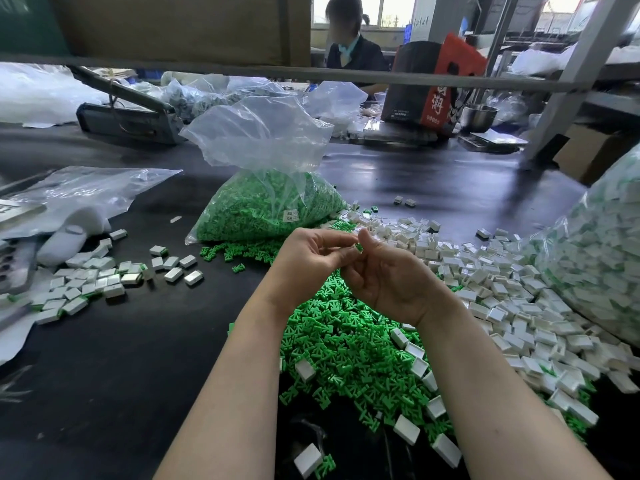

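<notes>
Bare forearms reach from the near edge and meet above the heap of small green forked plastic clips (346, 341), the marker for all else. Over the heap's far end the left hand (308, 258) and the right hand (388, 275) have curled fingers, and their tips close together on one small green clip (358, 247), the piece being worked. Whether a white cap sits behind those fingers is hidden. The step looks like seating a clip into a cap. It would go best by pinching the clip by its stem, squaring its prongs to the cap's open side and pressing straight with the thumb rather than twisting, hands low over the heap so a dropped part lands among its kind. Right of the heap, touching it, spreads a drift of white rectangular plastic caps (502, 289), the nearest supply, and beyond it bulges a big clear bag of white-and-green pieces (595, 258). Behind the heap stands a clear plastic bag of green clips (270, 209), its loose neck upright. Left of the heap, well apart across the black tabletop (138, 358), lies a cluster of white caps with green showing (86, 285), likely finished work, and that dark strip looks like the free path for setting pieces down. Far behind the heap a grey metal crossbar (242, 69) spans the bench, well away from the hands.
</notes>
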Available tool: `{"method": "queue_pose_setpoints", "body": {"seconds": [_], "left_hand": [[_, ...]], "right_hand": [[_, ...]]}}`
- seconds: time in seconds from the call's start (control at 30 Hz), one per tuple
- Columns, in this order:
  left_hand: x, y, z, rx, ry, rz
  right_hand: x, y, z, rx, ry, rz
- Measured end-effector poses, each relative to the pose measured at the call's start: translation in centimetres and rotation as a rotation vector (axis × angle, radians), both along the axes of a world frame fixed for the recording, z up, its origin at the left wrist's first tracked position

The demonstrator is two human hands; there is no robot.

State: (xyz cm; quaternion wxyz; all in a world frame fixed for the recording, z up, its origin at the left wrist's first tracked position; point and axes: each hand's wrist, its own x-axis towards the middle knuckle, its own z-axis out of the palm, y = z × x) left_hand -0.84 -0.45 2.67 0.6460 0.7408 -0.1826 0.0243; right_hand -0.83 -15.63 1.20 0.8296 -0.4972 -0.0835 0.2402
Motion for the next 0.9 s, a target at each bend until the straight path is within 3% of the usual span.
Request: {"method": "queue_pose_setpoints", "body": {"seconds": [0.43, 0.9], "left_hand": [[-0.37, 0.12, 0.10, 0.055, 0.032, 0.068], [-0.44, -0.86, 0.09, -0.067, 0.153, 0.108]], "right_hand": [[-0.15, 0.14, 0.04, 0.060, 0.019, -0.013], [-0.03, 0.82, -0.52, -0.090, -0.118, -0.062]]}}
